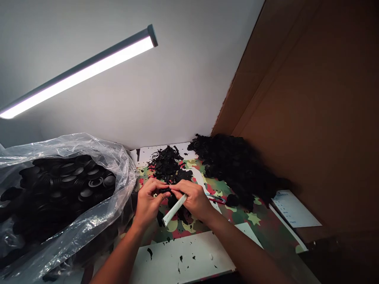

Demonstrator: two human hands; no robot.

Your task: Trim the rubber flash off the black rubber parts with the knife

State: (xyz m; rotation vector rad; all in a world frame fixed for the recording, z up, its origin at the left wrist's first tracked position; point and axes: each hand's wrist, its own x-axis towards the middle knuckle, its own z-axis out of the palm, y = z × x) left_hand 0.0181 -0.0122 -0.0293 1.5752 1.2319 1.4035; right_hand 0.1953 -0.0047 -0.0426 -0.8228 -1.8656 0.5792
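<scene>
My left hand (149, 202) is closed in a pinch around a small black part (166, 190), mostly hidden by the fingers. My right hand (194, 199) meets it at the fingertips, gripping a tool with a white, slim handle (175, 211) that sticks out toward me below the thumb side. The tool's working end is hidden between the hands. Just beyond the fingers lies a heap of thin black scraps (166, 165). Beneath both hands, a camouflage-patterned sheet (238, 213) covers the table, with more dark bits on it.
At left, a clear plastic bag (126, 167) holds many round black ribbed parts (66, 179). A large black pile (237, 169) sits against the cardboard wall (314, 118) at right. A white card (296, 209), a scrap-strewn white board (189, 254) and a lit tube lamp (79, 75) are around.
</scene>
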